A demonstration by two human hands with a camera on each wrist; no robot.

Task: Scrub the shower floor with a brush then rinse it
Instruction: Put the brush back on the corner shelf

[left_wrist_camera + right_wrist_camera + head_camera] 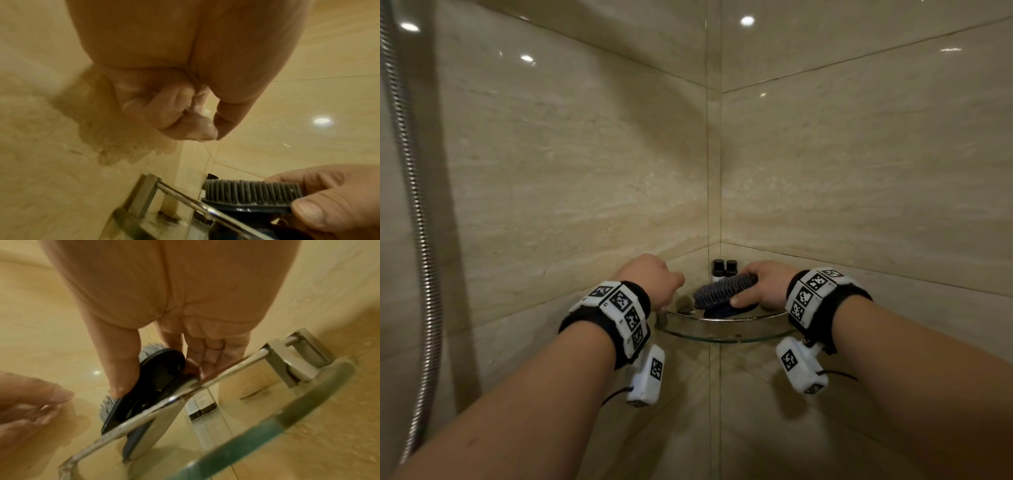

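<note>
A dark blue brush (717, 293) with grey bristles is tilted up on a glass corner shelf (722, 337). My right hand (748, 289) grips the brush, thumb on the near edge and fingers over the far edge. The right wrist view shows the brush's (144, 395) dark back leaning behind the shelf's chrome rail (226, 369). My left hand (671, 281) hovers just left of the brush by the wall. Seen from the left wrist, the left hand (205, 131) is curled with thumb against forefinger and holds nothing. The shower floor is out of view.
Two small dark bottles (724, 269) stand in the shelf's back corner behind the brush. A metal shower hose (417, 240) hangs down the left side. Beige tiled walls (859, 171) meet in the corner above the shelf.
</note>
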